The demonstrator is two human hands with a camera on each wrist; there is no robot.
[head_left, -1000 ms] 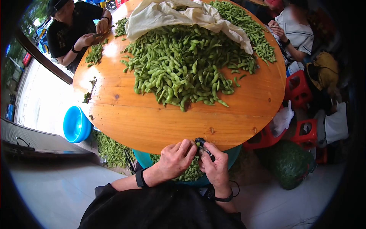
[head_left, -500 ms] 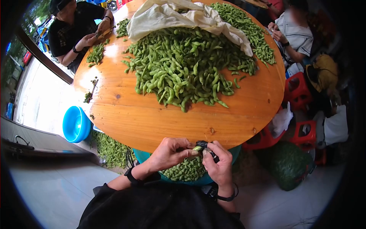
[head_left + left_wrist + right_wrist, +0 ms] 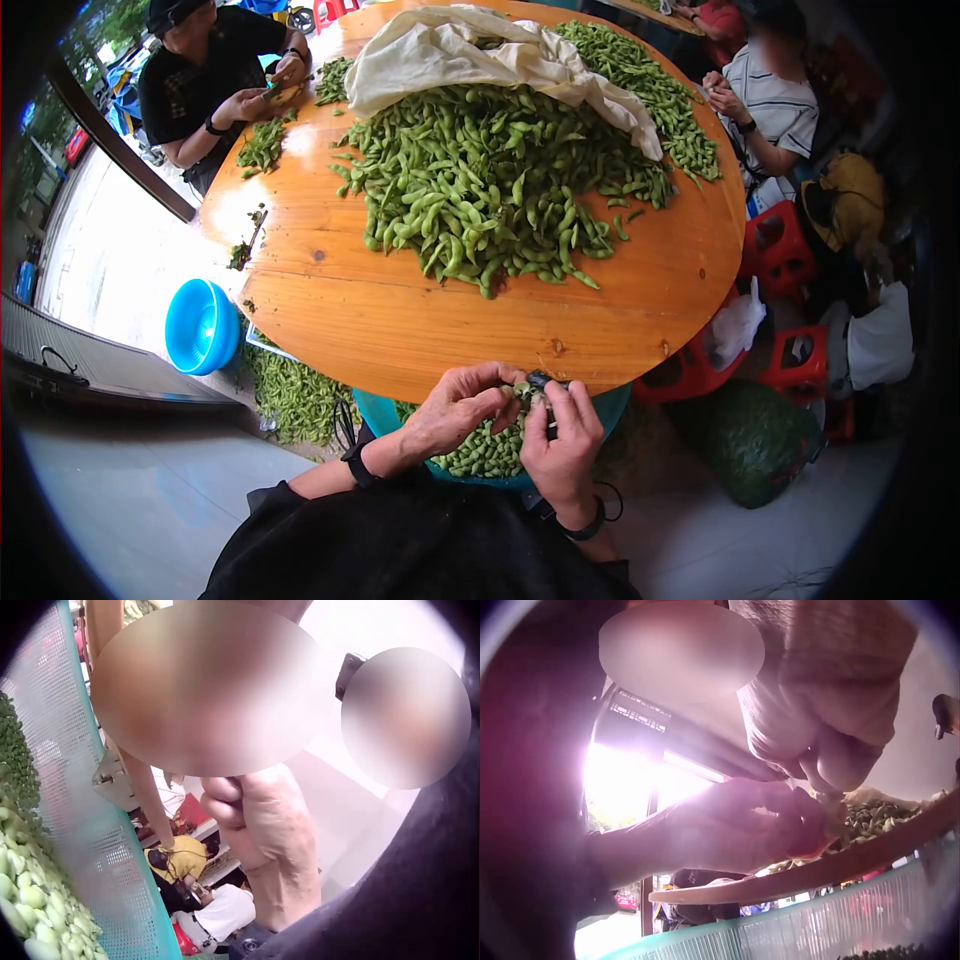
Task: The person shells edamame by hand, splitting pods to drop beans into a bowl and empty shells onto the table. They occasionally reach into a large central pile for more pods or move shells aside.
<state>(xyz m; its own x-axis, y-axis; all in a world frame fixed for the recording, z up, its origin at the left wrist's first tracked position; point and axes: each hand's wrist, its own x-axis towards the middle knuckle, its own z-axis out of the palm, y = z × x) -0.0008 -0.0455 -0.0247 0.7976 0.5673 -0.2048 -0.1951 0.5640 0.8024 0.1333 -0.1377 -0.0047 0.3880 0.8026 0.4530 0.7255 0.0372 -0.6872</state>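
Note:
Over the near edge of the wooden table, my left hand (image 3: 458, 408) and right hand (image 3: 562, 446) meet at a green edamame pod (image 3: 521, 391). Fingers of both hands pinch the pod, which they partly cover. A black covering (image 3: 541, 380) wraps a fingertip of my right hand. Directly below the hands, a teal mesh basket (image 3: 374, 412) holds shelled green beans (image 3: 482, 452). In the left wrist view the beans (image 3: 46, 919) lie heaped against the mesh wall. The right wrist view shows both hands together above the basket rim (image 3: 742, 924).
A large heap of edamame pods (image 3: 470, 190) covers the table (image 3: 420, 340), partly under a pale cloth (image 3: 470, 55). A blue basin (image 3: 202, 326) stands at left, near pods on the floor (image 3: 295, 397). Red stools (image 3: 780, 245) and a dark green sack (image 3: 755, 440) are at right. Two people sit across.
My left hand has shifted slightly, its fingers closing in around the pod beside the right fingers. The pod is turned and more covered than half a second ago. The head view has tilted slightly.

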